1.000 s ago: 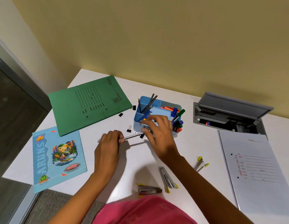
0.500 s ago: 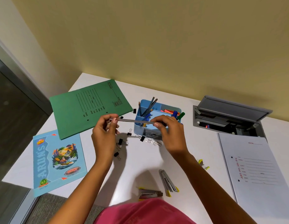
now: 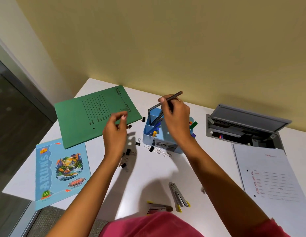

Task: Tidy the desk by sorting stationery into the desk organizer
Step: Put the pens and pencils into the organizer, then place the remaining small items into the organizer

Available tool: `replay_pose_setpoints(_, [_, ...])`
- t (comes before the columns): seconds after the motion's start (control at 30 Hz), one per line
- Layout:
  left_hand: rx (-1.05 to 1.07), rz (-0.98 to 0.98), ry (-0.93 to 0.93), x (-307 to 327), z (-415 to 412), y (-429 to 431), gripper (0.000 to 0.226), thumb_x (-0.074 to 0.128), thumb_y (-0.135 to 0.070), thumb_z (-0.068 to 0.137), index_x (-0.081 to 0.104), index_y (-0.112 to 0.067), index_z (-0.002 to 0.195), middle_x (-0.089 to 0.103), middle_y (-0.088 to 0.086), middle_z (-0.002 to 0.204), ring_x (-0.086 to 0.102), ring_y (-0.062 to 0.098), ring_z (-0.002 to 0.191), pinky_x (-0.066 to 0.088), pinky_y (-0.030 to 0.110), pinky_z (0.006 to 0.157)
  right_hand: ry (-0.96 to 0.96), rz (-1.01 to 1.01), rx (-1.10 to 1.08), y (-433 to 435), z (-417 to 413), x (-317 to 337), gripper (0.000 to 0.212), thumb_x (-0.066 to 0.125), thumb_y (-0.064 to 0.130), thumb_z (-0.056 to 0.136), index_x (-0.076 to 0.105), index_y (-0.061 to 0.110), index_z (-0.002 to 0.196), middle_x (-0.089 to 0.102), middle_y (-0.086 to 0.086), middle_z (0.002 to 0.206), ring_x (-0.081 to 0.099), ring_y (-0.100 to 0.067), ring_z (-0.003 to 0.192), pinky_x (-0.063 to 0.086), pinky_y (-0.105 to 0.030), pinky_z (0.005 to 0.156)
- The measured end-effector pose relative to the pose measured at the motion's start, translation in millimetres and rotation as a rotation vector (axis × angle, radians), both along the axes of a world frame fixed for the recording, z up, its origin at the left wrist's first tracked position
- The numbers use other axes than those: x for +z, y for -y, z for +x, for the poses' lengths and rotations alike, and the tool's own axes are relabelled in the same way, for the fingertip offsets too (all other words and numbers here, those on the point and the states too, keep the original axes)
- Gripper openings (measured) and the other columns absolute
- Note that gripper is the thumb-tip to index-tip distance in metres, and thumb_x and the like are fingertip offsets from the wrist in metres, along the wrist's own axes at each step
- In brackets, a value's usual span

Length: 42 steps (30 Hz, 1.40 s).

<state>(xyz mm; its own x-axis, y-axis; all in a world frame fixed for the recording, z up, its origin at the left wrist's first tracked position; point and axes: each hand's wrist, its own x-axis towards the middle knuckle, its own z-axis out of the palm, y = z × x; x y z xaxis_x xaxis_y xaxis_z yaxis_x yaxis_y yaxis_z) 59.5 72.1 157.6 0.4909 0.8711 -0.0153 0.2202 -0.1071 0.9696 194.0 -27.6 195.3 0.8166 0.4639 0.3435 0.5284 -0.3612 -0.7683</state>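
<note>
Grey and slim, the pencil (image 3: 172, 97) is a plain dark stick with a flat, blunt-looking upper end. It is in the air over the rear-left corner of the pale blue desk organizer (image 3: 147, 134), pinched near its upper half by the fingers (image 3: 161, 100) of the right hand (image 3: 176, 120). Its long axis runs on a slant: the upper end points up and right toward the yellow wall, and the lower end points down and left at the rear-left compartment, where several similar dark pencils stand. The lower end lies level with that compartment's rim, but contact cannot be made out, nor which end is sharpened. A short stretch of the shaft is hidden behind the gripping fingers. The right hand and wrist cover most of the organizer, leaving only its left compartments, a green marker cap and some small bright items to be seen. The left hand (image 3: 114, 132) hovers over the edge of a green folder (image 3: 90, 117), fingers loosely curled with a narrow gap to the thumb, holding nothing. On the white bench (image 3: 148, 171) black binder clips (image 3: 128, 151) and wire paper clips (image 3: 163, 152) lie scattered just in front of the organizer. A stapler (image 3: 159, 206) near the bottom is partly cut off by pink clothing.
</note>
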Motion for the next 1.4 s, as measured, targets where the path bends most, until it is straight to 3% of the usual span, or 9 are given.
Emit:
replay_pose_setpoints(0.2, [0.033, -0.066, -0.417, -76, -28, -6, 0.020, 0.056, -0.015, 0.092, 0.064, -0.012, 0.110, 0.064, 0.005, 0.113, 0.059, 0.020, 0.087, 0.039, 0.026, 0.075, -0.161, -0.259, 0.007, -12, 28, -35, 0.029, 0.049, 0.021, 0.098, 0.066, -0.003, 0.095, 0.061, -0.008, 0.071, 0.052, -0.018, 0.061, 0.029, -0.023, 0.054])
replay_pose_setpoints(0.33, [0.138, -0.195, -0.564, -102, -40, -2, 0.026, 0.061, -0.018, 0.088, 0.058, -0.003, 0.109, 0.061, 0.018, 0.112, 0.055, 0.033, 0.104, 0.039, 0.032, 0.077, -0.197, -0.352, -0.003, -16, 30, -49, 0.028, 0.048, 0.020, 0.098, 0.064, -0.003, 0.096, 0.066, -0.015, 0.083, 0.053, -0.018, 0.068, 0.029, -0.021, 0.055])
replay_pose_setpoints(0.47, [0.164, -0.236, -0.632, -111, -42, -1, 0.037, 0.066, -0.026, 0.085, 0.052, 0.002, 0.105, 0.058, 0.023, 0.108, 0.050, 0.038, 0.112, 0.042, 0.041, 0.084, -0.228, -0.288, -0.011, -17, 30, -55, 0.019, 0.049, 0.012, 0.097, 0.058, 0.002, 0.110, 0.066, -0.013, 0.090, 0.054, -0.017, 0.073, 0.041, -0.024, 0.061])
replay_pose_setpoints(0.6, [0.168, -0.270, -0.711, -112, -35, -1, 0.061, 0.072, -0.033, 0.080, 0.041, 0.004, 0.117, 0.052, 0.028, 0.118, 0.051, 0.043, 0.110, 0.043, 0.044, 0.085, -0.191, -0.231, -0.038, -12, 29, -57, 0.022, 0.047, 0.002, 0.094, 0.050, 0.003, 0.116, 0.066, -0.014, 0.086, 0.054, -0.018, 0.071, 0.032, -0.014, 0.053])
replay_pose_setpoints(0.77, [0.194, -0.290, -0.733, -113, -32, -2, 0.063, 0.074, -0.021, 0.078, 0.032, 0.000, 0.119, 0.051, 0.031, 0.117, 0.054, 0.048, 0.101, 0.046, 0.046, 0.082, -0.132, -0.118, -0.070, 3, 22, -50, 0.027, 0.044, -0.002, 0.093, 0.050, 0.005, 0.118, 0.062, -0.010, 0.088, 0.059, -0.018, 0.079, 0.037, -0.008, 0.057])
replay_pose_setpoints(0.97, [0.182, -0.357, -0.652, -106, -34, -18, 0.044, 0.066, -0.006, 0.077, 0.038, -0.014, 0.110, 0.060, 0.015, 0.109, 0.058, 0.034, 0.094, 0.047, 0.035, 0.078, -0.136, -0.025, -0.074, 22, -5, -44, 0.021, 0.047, 0.004, 0.095, 0.056, 0.010, 0.112, 0.062, -0.005, 0.093, 0.059, -0.013, 0.081, 0.040, -0.005, 0.061])
replay_pose_setpoints(1.17, [0.034, -0.958, 0.015, -60, -26, -17, 0.015, 0.056, 0.002, 0.090, 0.050, -0.005, 0.102, 0.063, 0.024, 0.098, 0.071, 0.024, 0.061, 0.059, 0.034, 0.052, -0.055, -0.015, 0.233, 34, -48, -57, 0.016, 0.055, 0.009, 0.093, 0.060, 0.010, 0.108, 0.060, 0.000, 0.096, 0.055, -0.007, 0.086, 0.045, -0.016, 0.075])
replay_pose_setpoints(1.23, [-0.022, -1.115, 0.117, -44, -19, -13, 0.005, 0.051, -0.001, 0.093, 0.055, -0.002, 0.090, 0.067, 0.023, 0.086, 0.072, 0.023, 0.062, 0.060, 0.034, 0.054, -0.054, -0.100, 0.364, 31, -56, -64, 0.023, 0.060, 0.015, 0.092, 0.057, 0.013, 0.114, 0.057, 0.003, 0.107, 0.051, -0.003, 0.096, 0.039, -0.009, 0.084])
replay_pose_setpoints(1.4, [-0.083, -1.270, 0.178, -26, -1, -4, 0.012, 0.053, -0.010, 0.094, 0.057, -0.003, 0.102, 0.070, 0.016, 0.065, 0.071, 0.021, 0.057, 0.058, 0.033, 0.047, -0.016, -0.137, 0.438, 13, -54, -63, 0.026, 0.062, 0.009, 0.090, 0.058, 0.010, 0.116, 0.055, -0.003, 0.113, 0.051, -0.005, 0.103, 0.040, -0.013, 0.090])
